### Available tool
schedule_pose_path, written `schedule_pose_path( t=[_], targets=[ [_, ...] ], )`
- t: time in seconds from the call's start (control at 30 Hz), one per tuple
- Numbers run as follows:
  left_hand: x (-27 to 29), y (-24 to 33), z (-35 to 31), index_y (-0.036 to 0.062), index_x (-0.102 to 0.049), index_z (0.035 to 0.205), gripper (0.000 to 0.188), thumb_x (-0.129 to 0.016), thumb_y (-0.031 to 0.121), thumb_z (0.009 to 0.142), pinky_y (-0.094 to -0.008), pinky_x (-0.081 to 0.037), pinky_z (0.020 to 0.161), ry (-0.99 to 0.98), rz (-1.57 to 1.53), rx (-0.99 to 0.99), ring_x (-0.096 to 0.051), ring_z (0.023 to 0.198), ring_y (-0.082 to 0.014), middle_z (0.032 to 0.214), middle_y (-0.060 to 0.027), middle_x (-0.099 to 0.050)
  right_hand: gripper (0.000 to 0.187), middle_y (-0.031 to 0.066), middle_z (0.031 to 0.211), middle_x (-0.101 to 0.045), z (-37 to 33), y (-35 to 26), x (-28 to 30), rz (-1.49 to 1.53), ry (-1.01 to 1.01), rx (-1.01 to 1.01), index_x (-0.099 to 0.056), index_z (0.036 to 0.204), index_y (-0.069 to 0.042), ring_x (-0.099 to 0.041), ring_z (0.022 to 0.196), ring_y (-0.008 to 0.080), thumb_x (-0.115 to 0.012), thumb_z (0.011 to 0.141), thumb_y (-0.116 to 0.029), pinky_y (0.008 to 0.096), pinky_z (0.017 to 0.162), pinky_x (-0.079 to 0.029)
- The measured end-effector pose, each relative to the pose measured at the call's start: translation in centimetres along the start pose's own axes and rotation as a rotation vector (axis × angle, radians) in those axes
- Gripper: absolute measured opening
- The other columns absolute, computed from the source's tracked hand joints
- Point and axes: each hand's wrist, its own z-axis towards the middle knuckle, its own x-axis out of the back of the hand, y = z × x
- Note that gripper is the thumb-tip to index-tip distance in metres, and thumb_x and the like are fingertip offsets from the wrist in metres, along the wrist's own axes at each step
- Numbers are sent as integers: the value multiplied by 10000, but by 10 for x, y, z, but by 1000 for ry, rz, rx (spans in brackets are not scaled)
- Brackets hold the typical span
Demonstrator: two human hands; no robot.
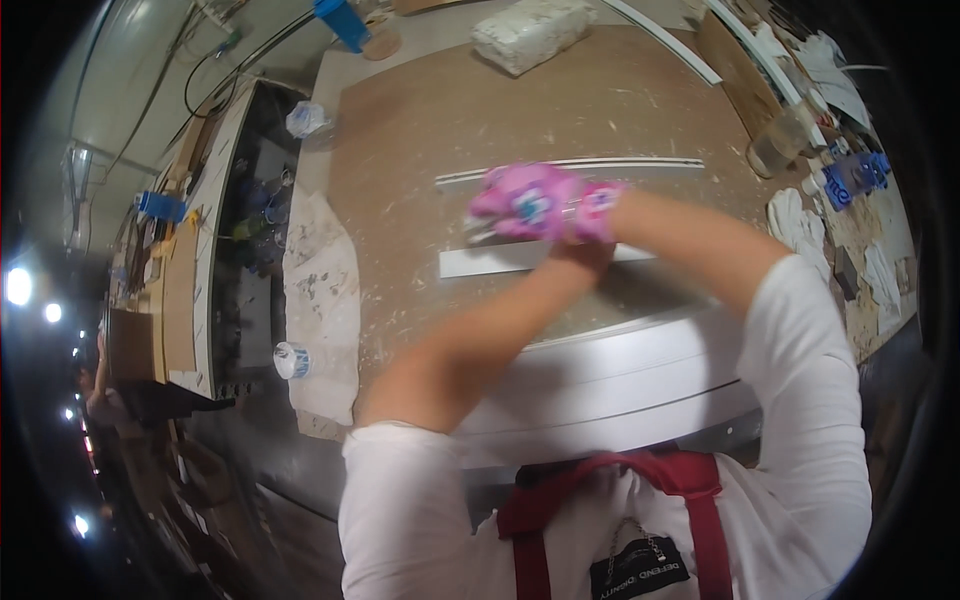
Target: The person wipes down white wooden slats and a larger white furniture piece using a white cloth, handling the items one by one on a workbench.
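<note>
My right hand (pixel 530 200) wears a pink patterned glove and hovers over the brown workbench (pixel 450 110). Its fingers curl around a small pale object (pixel 479 231) at the left side of a flat white strip (pixel 490 262). My left forearm reaches up from below to the same spot. My left hand (pixel 598 208) is tucked against the right wrist, with only a bit of pink glove showing. A long thin white trim (pixel 640 163) lies just beyond the hands. A stack of wide white boards (pixel 620 370) lies between me and the hands.
A white sack (pixel 530 35) and a blue container (pixel 340 20) sit at the far end. A clear plastic cup (pixel 775 150), a blue pack (pixel 850 180) and white rags (pixel 800 225) clutter the right. A stained cloth (pixel 320 290) and tape roll (pixel 292 360) lie left.
</note>
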Motion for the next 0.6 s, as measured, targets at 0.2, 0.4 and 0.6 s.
schedule_pose_path(
  t=[0.2,0.4,0.6],
  targets=[
    [14,14,5,34,-512,1194,354,-501,179,872,-417,-374,994,-53,-272,114,-463,1181,-314,1266,-186,-491,240,114,926,-620,79,-10,-90,-797,-550,137,-660,944,-135,-630,873,305,-661,706,-163,434,677,-518],
    [28,12,10,31,-531,1182,349,-478,201,882,-400,-377,990,-113,-331,115,-486,1162,-312,1255,-192,-509,209,116,862,-661,99,8,-41,-802,-177,-196,-678,902,-95,-648,749,303,-636,737,-215,391,661,-527],
    [62,-37,12,76,-645,1008,247,-474,148,846,-386,-432,920,-316,-273,-10,-567,1056,-308,1051,-188,-620,404,185,1085,-562,-11,-33,56,-443,21,-39,-547,1151,-24,-576,944,346,-545,842,-284,385,818,-485]
  ],
)
